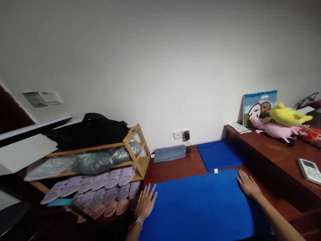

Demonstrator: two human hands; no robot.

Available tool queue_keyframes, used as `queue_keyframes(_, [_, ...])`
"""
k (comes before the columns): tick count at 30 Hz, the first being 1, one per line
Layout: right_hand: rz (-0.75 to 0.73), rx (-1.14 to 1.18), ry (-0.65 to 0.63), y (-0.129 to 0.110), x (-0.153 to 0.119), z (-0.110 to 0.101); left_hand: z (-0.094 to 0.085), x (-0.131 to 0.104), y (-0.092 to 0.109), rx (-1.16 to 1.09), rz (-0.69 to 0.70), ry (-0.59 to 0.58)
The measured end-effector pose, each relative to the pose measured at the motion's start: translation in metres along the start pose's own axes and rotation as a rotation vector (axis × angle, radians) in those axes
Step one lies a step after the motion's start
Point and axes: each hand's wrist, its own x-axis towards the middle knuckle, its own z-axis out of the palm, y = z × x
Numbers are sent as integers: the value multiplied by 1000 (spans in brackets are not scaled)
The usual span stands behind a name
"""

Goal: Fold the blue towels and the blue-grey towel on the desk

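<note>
Currently, a blue cloth (200, 207) lies spread over the near part of the desk (173, 170), its surface almost smooth. Edges: the desk's far edge meets the wall (160, 67); its left edge runs beside a wooden rack (142, 164) holding slippers (100, 180); on the right it stops at the side of a raised section (283, 154). The near edge is out of view, as the cloth runs to the bottom of the frame.

Room: a strip of brown surface shows between the cloth's far edge and a folded grey-blue cloth (170, 154) at the far left corner. A folded blue cloth (220, 155) occupies the far right, its near edge just beside the spread one, with a white tag (216, 171) between them. Along the right, a shaded strip separates cloth and raised section.

Fingers versus cloth: left hand (146, 202) at the cloth's left edge, near its far left corner, fingers extended and spread, thumb side toward the cloth. Right hand (248, 184) at the far right corner, palm down, fingers straight and slightly parted, tips by the corner. Both hands open, neither gripping. Contact pressure: cannot tell. Right forearm crosses the shaded strip.
</note>
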Motion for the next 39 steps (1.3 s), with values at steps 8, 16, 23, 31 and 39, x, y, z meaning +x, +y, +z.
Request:
queue_keyframes(8, [-69,-27,85,-88,-13,3,-5,-4,4,-9,-1,-19])
queue_keyframes(16, [-568,49,-199,-322,-79,79,-1,-7,3,-20,7,10])
queue_keyframes(23, [-535,10,-257,-276,-63,90,-5,-7,7,10,-18,-7])
queue_keyframes(31, [-170,-146,-130,-57,2,27,0,-2,4,12,-15,9])
queue_keyframes(39, [-24,-213,-129,-3,16,3,0,-1,3,21,-8,17])
